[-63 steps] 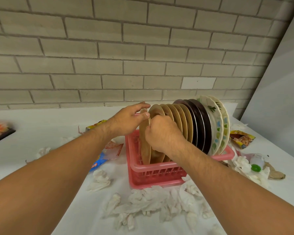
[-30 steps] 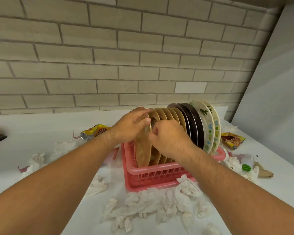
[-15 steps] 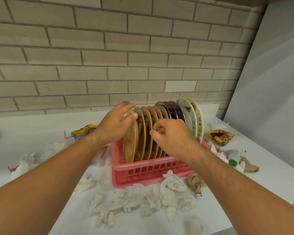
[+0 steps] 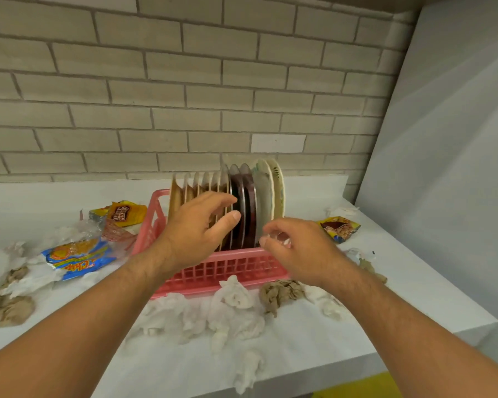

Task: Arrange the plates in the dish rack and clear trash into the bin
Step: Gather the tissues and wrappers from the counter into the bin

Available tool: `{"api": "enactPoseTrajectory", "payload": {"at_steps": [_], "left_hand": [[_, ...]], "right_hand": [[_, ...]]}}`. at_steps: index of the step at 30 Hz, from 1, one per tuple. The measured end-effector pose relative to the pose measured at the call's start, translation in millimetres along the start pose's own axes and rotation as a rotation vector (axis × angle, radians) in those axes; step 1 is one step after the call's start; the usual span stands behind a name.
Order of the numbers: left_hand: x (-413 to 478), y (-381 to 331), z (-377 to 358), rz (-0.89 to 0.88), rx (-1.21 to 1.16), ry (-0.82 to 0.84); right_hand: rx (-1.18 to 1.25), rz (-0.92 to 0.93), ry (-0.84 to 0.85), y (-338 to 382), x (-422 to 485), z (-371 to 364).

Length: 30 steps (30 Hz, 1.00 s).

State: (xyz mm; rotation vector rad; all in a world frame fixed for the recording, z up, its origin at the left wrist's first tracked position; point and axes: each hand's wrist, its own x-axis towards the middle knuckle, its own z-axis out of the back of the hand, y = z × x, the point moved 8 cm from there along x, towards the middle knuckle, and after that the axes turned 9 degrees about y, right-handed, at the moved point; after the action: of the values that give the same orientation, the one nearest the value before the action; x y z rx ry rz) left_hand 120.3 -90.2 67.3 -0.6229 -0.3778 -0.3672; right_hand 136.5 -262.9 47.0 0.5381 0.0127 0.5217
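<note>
A pink dish rack [image 4: 213,271] stands on the white counter [image 4: 314,334] and holds several plates upright: tan plates [image 4: 176,196] at the left, dark plates [image 4: 249,202] in the middle, white patterned plates [image 4: 270,193] at the right. My left hand [image 4: 196,231] hovers in front of the tan plates with relaxed, spread fingers and holds nothing. My right hand [image 4: 293,248] is in front of the white plates, fingers loosely curled, empty. Crumpled white tissues [image 4: 222,314] and a brown paper wad [image 4: 279,293] lie in front of the rack.
Snack wrappers lie left of the rack: a blue-yellow wrapper [image 4: 75,258] and a yellow-brown wrapper [image 4: 125,214]. Another wrapper [image 4: 339,228] is at the right. More tissues [image 4: 9,271] lie at the far left. A brick wall is behind, a grey panel at the right. The counter's front edge is near.
Both hands have let go of the plates and drawn back from the rack. The tan plates now stand upright in the rack. My view has shifted left and back.
</note>
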Motion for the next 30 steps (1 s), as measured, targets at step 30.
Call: {"api": "enactPoseTrajectory", "payload": {"at_steps": [30], "left_hand": [[-17,-61,-59,-0.053,0.12,0.191]], "right_hand": [[-0.095,-0.219,-0.029,-69,-77,25]]}}
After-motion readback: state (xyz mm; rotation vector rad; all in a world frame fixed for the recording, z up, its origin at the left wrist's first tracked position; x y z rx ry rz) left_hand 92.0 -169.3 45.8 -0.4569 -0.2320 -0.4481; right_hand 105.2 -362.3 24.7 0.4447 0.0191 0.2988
